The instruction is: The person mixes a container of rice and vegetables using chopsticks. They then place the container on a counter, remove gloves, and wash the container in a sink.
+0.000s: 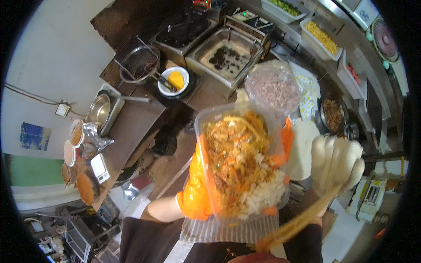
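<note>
My left hand (196, 187), in an orange rubber glove, holds up a clear plastic food container (198, 126). Inside it are white rice (264, 197) and a mixed topping of shredded vegetables and small bits (230, 148); orange glove fingertips show around its right side. My right hand (337, 164) wears a white knit glove and grips wooden chopsticks (299, 220). Their blurred tips point down and left, near the bottom of the view, close to me. What the tips carry is too blurred to tell.
Beyond the container are a deep fryer (227, 59), a plastic bag of pale chopped food (274, 85) and a white bowl (173, 82) with something yellow. Tubs of cut vegetables (320, 37) line the right shelf. A white scale (99, 167) sits on the left counter.
</note>
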Available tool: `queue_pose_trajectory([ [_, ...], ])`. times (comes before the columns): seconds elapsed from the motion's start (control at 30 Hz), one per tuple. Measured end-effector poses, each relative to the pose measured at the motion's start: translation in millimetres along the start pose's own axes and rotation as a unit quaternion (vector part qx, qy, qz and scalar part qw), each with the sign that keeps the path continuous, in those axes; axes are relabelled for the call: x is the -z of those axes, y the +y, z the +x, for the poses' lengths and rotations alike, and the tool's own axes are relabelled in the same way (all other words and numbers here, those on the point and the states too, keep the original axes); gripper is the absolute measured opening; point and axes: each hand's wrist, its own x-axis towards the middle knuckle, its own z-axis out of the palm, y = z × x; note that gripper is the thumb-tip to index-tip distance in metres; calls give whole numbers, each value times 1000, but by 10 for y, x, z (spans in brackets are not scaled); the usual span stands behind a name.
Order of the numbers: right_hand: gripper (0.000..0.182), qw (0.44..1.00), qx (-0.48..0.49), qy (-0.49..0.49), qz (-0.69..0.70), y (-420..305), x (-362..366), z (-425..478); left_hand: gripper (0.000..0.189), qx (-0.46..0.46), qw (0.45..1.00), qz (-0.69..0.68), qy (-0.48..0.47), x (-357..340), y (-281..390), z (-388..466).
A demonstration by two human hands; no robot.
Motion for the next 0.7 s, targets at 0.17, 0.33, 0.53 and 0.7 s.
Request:
queue_pose_trajectory([
  [0.17,61,993,7,-75,92,49,-159,225,89,-11,970,112,217,-24,63,-84],
  [0.33,54,994,-44,-77,67,30,123,235,93,15,990,14,142,-184,132,10],
  [0.53,31,936,-38,108,-333,9,-61,51,94,-89,974,121,168,-112,216,7],
  [0.7,30,891,-198,232,-337,75,-179,43,94,-136,959,181,169,-72,252,1],
])
